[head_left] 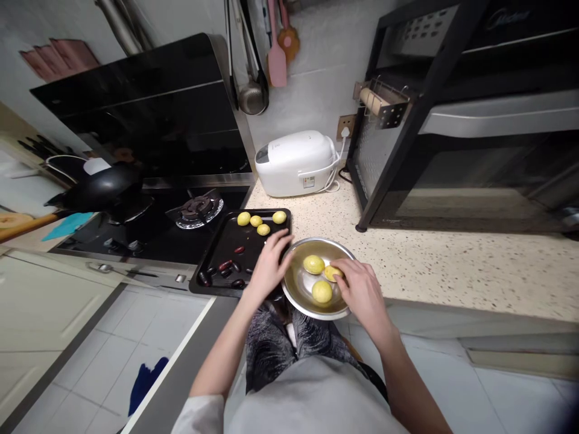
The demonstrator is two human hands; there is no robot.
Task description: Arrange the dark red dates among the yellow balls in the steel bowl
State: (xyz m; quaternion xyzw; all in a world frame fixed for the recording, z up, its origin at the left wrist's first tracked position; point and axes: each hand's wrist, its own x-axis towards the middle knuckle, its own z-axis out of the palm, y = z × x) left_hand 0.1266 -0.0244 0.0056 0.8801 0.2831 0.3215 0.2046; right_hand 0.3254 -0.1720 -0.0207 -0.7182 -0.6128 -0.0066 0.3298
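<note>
A steel bowl (298,295) stands at the counter's front edge with three lemons in it. Two of them, an upper-left lemon (313,264) and a lower lemon (321,292), lie free on the bottom. The fingers of my right hand (364,295) close around the third lemon (332,273), partly covering it. My left hand (270,265) is at the bowl's left rim, fingers apart and holding nothing; whether its thumb touches the rim I cannot tell. Beneath that hand is a black baking tray (217,241) with several lemons (243,219) at its far end and several small dark-red oval fruits (225,265) nearer me.
Left of the tray is a gas hob (199,208) with a black wok (104,187). A white rice cooker (296,163) sits behind the bowl, its cord plugged into the wall. To the right, a black rack (384,169) holds an oven (488,175). Utensils hang above.
</note>
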